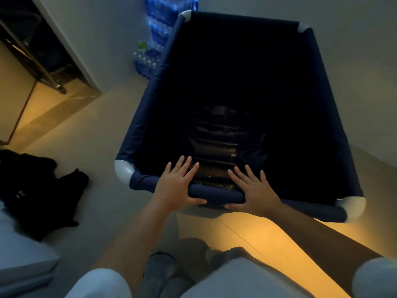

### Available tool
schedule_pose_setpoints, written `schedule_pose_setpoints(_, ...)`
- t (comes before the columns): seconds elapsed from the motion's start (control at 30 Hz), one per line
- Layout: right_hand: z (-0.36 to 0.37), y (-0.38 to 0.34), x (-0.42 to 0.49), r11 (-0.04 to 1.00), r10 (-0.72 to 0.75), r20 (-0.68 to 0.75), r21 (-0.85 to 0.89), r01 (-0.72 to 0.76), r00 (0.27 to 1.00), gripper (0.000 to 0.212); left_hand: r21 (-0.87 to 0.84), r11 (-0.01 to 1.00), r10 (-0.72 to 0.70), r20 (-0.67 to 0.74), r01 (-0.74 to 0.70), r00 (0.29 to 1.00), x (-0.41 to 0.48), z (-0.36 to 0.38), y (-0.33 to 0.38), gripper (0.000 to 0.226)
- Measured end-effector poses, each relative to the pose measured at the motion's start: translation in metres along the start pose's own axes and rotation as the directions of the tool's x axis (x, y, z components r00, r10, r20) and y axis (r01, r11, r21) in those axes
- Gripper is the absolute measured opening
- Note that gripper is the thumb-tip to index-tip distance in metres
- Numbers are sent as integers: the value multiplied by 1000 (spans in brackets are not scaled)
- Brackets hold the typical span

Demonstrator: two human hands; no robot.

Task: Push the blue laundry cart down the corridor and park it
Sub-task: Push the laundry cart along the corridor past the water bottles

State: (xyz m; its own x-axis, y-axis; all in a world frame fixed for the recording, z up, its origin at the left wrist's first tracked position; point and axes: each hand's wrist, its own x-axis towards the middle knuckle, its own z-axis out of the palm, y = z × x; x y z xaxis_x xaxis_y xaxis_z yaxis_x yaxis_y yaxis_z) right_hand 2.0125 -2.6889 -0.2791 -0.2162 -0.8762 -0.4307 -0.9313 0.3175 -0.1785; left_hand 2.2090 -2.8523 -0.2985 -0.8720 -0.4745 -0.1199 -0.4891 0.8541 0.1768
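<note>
Two hands meet us on the head view: our left hand [176, 186] and right hand [254, 191] lie flat on the near rail of the blue laundry cart [148, 117], fingers spread, thumbs under the bar. The cart stands just ahead, packs of water bottles [150, 59] beside its far left corner, dark clothing [40, 190] on the floor at left.

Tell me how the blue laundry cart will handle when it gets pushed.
The cart probably goes easily: it holds only one dark bundle, so it is likely light. Its cloth walls look floppy, so push on the padded rail, where the left hand and right hand rest flat.
</note>
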Motion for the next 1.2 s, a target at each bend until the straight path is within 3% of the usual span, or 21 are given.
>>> schedule_pose_setpoints(0.27, -11, -81, 40, 985, 159, -1, 70, -159, 987, 104, 39, 992, 121, 18, -122, 992, 6, -16, -93, 105)
schedule_pose_setpoints(0.7, -14, -208, 128, 954, 296, -146, 93, -285, 944, 101, 70, 957, 277, 73, -282, 958, 26, -54, -250, 106)
schedule_pose_setpoints(0.97, -32, -284, 195, 914, 401, -166, 145, -380, 901, 99, 59, 912, 396, 133, -406, 908, 56, -76, -346, 96)
schedule_pose_setpoints(1.2, -54, -345, 265, 863, 496, -135, 191, -468, 858, 98, 93, 805, 546, 274, -587, 792, 101, -97, -413, 99)
